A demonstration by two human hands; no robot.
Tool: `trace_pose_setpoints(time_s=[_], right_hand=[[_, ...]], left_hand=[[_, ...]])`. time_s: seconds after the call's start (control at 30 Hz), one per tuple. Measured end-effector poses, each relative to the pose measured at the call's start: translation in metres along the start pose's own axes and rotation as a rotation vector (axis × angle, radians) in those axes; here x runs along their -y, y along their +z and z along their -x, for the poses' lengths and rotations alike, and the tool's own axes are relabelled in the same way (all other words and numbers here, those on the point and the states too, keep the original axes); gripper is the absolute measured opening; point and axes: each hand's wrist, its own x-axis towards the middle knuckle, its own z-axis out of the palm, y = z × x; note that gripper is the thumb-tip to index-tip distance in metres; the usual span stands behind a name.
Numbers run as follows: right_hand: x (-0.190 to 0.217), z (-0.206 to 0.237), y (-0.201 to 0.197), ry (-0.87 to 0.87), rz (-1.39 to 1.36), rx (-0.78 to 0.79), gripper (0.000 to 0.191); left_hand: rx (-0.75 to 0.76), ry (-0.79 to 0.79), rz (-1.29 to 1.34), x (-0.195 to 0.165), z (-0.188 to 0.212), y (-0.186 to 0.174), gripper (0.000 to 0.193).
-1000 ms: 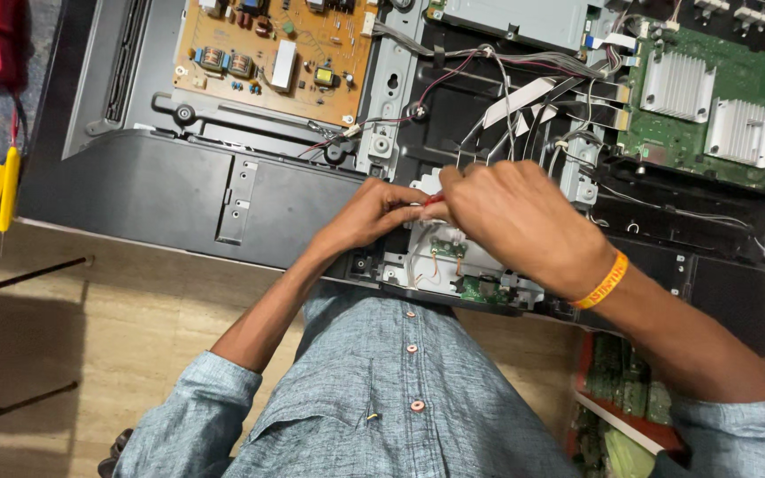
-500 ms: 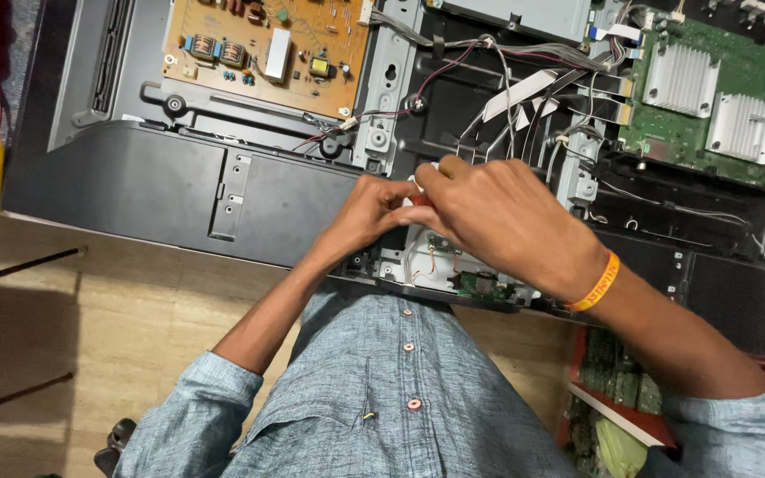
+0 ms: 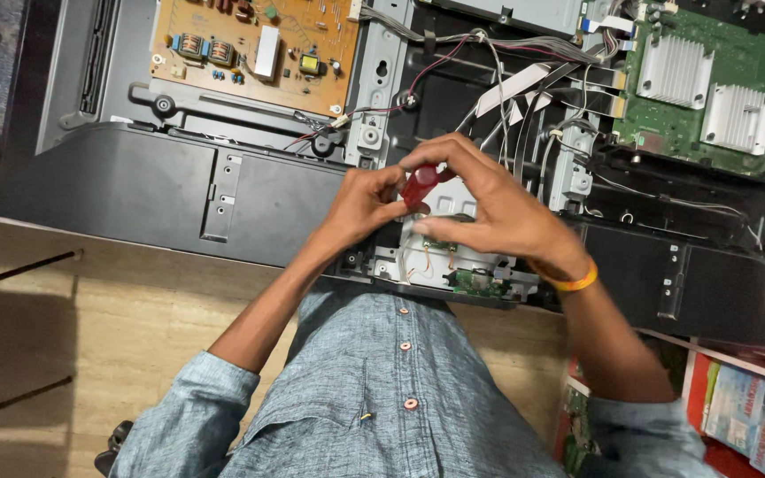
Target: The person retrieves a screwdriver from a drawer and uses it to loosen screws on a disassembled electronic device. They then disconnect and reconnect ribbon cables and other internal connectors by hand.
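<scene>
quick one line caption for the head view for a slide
Both hands, left hand and right hand, grip a red tool handle over an opened television back.

Both hands meet over the opened television chassis (image 3: 117, 190); the left hand (image 3: 360, 208) and right hand (image 3: 498, 212) grip a red screwdriver handle (image 3: 420, 184) above a small metal-framed module (image 3: 449, 265); tan power board (image 3: 258, 44) upper left; green main board (image 3: 710, 93) upper right.

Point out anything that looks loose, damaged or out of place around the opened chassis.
Nothing looks broken. Both hands, left hand and right hand, pinch a small red handle over the open chassis. The wires between the brown board and green board lie tangled.
</scene>
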Motion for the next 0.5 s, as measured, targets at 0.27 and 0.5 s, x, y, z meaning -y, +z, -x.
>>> trace_pose_setpoints(time_s=[0.27, 0.5], right_hand=[[-0.011, 0.009, 0.014, 0.234, -0.674, -0.156, 0.051], [-0.018, 0.012, 0.037, 0.417, -0.115, -0.188, 0.035]], left_hand=[[0.224, -0.006, 0.049, -0.003, 0.002, -0.015, 0.024], [0.044, 0.14, 0.001, -0.007, -0.004, -0.002, 0.045]])
